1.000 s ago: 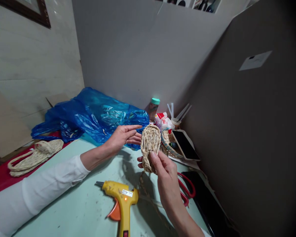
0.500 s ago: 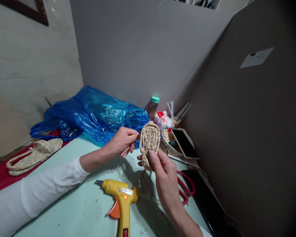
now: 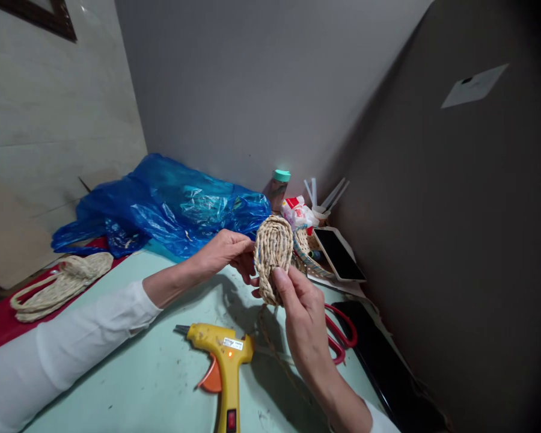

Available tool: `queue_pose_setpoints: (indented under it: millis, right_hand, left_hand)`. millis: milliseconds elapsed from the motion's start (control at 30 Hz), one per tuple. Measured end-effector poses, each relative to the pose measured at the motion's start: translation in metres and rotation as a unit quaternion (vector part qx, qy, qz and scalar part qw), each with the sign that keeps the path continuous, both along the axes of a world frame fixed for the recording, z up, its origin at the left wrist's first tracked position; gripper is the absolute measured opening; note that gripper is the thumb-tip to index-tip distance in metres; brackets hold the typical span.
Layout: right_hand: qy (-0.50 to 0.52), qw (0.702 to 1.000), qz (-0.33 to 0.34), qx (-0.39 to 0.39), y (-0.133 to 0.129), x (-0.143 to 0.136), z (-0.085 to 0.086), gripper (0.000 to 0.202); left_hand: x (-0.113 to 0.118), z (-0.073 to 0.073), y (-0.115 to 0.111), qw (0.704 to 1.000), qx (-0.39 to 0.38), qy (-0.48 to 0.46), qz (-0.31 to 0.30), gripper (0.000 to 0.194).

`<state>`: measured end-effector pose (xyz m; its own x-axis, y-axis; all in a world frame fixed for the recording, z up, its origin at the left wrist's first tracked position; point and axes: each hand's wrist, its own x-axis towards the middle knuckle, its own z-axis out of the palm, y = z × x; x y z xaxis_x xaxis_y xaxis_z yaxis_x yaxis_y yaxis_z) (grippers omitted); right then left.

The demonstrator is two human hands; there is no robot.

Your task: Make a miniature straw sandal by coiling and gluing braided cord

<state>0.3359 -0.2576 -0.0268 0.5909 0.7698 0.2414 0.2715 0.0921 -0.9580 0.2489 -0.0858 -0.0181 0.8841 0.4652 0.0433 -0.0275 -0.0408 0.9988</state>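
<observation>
An oval coil of braided straw (image 3: 274,243) is held upright above the table. My right hand (image 3: 301,297) grips its lower end, thumb on the near face and fingers behind. My left hand (image 3: 234,249) is closed at the coil's left edge, its fingertips pinched there and partly hidden. A loose straw cord (image 3: 270,340) trails from the bottom of the coil to the table. Below the hands lies a yellow hot glue gun (image 3: 225,355) with an orange trigger and a lit orange light, its nozzle pointing left.
Red-handled scissors (image 3: 340,334) lie right of my right hand, beside a black flat object (image 3: 383,367). Behind are a small basket (image 3: 304,249), a phone (image 3: 338,254), a green-lidded jar (image 3: 278,187) and a blue plastic bag (image 3: 162,204). Braided straw pieces (image 3: 63,285) lie at left.
The coil and both hands stay nearly in place. My left fingers have curled in more at the coil's left edge. The view has shifted slightly.
</observation>
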Motion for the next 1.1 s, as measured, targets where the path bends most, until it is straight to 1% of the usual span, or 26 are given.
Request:
queue_pose_setpoints:
  millis: [133,233,300,433,567,633,700,767,833,900,967,1100]
  right_hand:
    - [0.001,1.0,0.0,0.002,0.001,0.001,0.0,0.041]
    - [0.004,1.0,0.001,0.003,0.001,0.001,0.002,0.041]
    - [0.006,1.0,0.004,0.006,0.001,0.001,0.003,0.04]
    - [0.005,1.0,0.017,0.01,0.001,0.001,0.003,0.039]
    - [-0.015,1.0,0.012,0.007,0.001,0.001,0.0,0.042]
    - [-0.025,1.0,0.015,0.002,0.001,0.002,-0.001,0.042]
    - [-0.035,0.999,0.021,-0.004,0.001,0.003,-0.003,0.042]
    - [-0.047,0.998,0.029,-0.014,0.002,0.004,-0.004,0.042]
    - [-0.06,0.997,0.044,-0.027,0.003,0.004,-0.005,0.042]
    - [-0.075,0.994,0.067,-0.041,0.005,0.002,-0.006,0.042]
    - [-0.091,0.99,0.096,-0.053,0.005,-0.001,-0.006,0.042]
    - [-0.11,0.981,0.14,-0.074,0.003,-0.008,-0.007,0.041]
  left_hand:
    - [0.0,0.008,-0.007,0.999,-0.007,-0.02,-0.038,0.03]
    - [0.0,0.012,-0.011,0.999,-0.004,-0.03,-0.038,0.021]
    - [-0.001,0.014,-0.012,0.999,-0.002,-0.034,-0.025,0.021]
    - [-0.002,0.013,-0.008,0.999,-0.004,-0.031,0.021,0.029]
    - [-0.005,0.013,0.0,0.998,-0.017,-0.018,0.053,0.058]
    - [-0.005,0.015,0.001,0.997,-0.033,-0.033,0.059,0.064]
    - [-0.006,0.018,-0.002,0.994,-0.059,-0.074,0.062,0.057]
    - [-0.007,0.022,-0.009,0.987,-0.096,-0.115,0.05,0.047]
    - [-0.01,0.025,-0.018,0.984,-0.123,-0.123,0.032,0.04]
    - [-0.014,0.026,-0.027,0.987,-0.119,-0.104,0.034,0.031]
    - [-0.02,0.026,-0.033,0.99,-0.1,-0.087,0.053,0.024]
    - [-0.035,0.022,-0.037,0.991,-0.082,-0.077,0.068,0.02]
